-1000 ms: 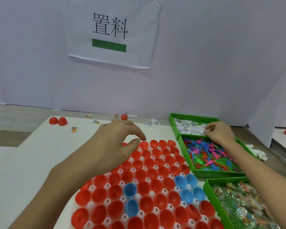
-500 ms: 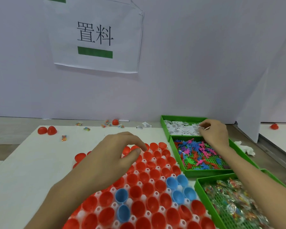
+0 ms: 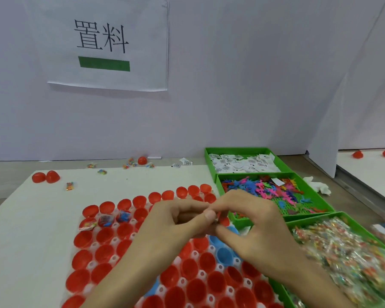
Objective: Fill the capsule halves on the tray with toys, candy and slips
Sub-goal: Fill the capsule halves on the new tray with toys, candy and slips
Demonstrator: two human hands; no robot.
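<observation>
Three capsule halves (image 3: 106, 220) at the far-left corner of the tray (image 3: 114, 240) hold crinkly wrapped pieces. The remaining red and blue cups look empty, so the fill is barely started.

Step in hand: left hand (image 3: 176, 221) and right hand (image 3: 253, 225) meet above the tray's middle, fingertips of both pinching one small item (image 3: 217, 215) — mostly hidden, can't tell what it is. It looks like a handoff or separating pieces.

Next move probably needs one piece freed and dropped into an empty cup near the filled ones.

Materials: glossy hard hemispheres seated in a white moulded tray with round posts. Right of the tray are flat paper slips (image 3: 242, 163), thin spiky plastic toys (image 3: 265, 187) and shiny cellophane candy (image 3: 353, 263), all in green bins.
</observation>
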